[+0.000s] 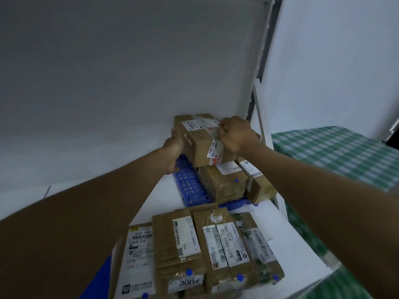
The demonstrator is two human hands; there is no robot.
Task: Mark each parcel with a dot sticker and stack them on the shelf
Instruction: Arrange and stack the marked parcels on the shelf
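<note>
A brown cardboard parcel (199,140) with white labels sits on top of other parcels at the back of the white shelf (280,229). My left hand (173,151) grips its left side. My right hand (234,134) is curled over its top right edge. Under it lie two more brown parcels (222,182), one with a blue dot sticker (236,180), on a blue perforated mat (190,186). Nearer to me, several flat brown parcels (194,251) with labels lie side by side; blue dots (189,271) mark their near ends.
A white wall stands behind the shelf. The shelf's white upright post (259,108) rises just right of the stack. A table with a green checked cloth (336,154) is to the right, beyond the shelf.
</note>
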